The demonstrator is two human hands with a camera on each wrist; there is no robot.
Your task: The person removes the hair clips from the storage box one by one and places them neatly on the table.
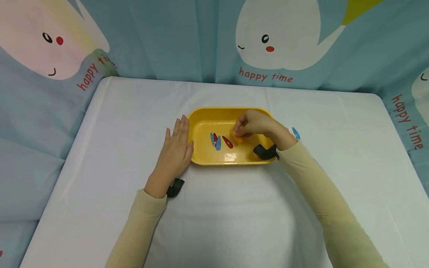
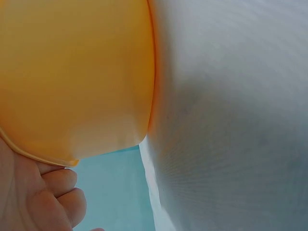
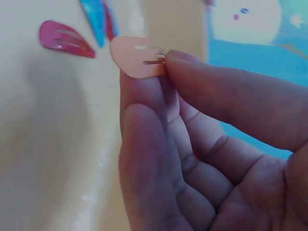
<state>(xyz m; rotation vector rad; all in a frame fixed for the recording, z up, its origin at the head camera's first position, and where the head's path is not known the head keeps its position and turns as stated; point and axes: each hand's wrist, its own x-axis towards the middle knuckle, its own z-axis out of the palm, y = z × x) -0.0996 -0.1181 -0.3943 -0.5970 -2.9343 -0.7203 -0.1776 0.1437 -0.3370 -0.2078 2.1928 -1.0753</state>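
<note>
A yellow tray [image 1: 201, 162] lies on the table. My right hand [image 1: 256, 123] is over its right half and pinches an orange snap hair clip [image 3: 137, 57] between thumb and fingers. Below that hand, a red hair clip [image 1: 227, 142] lies on the tray floor. Left of it are two blue hair clips, one of them a light blue clip [image 1: 218, 143], with another red clip partly hidden between them. My left hand [image 1: 175, 149] rests against the tray's left end with its fingers straight; in the left wrist view its fingers [image 2: 72, 204] are beside the tray rim.
Beyond the tray's right end, a blue hair clip [image 1: 296, 133] and something pale beside it are partly hidden behind the right wrist. A white cloth [image 1: 231, 216] covers the table. Blue curtains [image 1: 174, 41] with whale prints hang along the back and sides.
</note>
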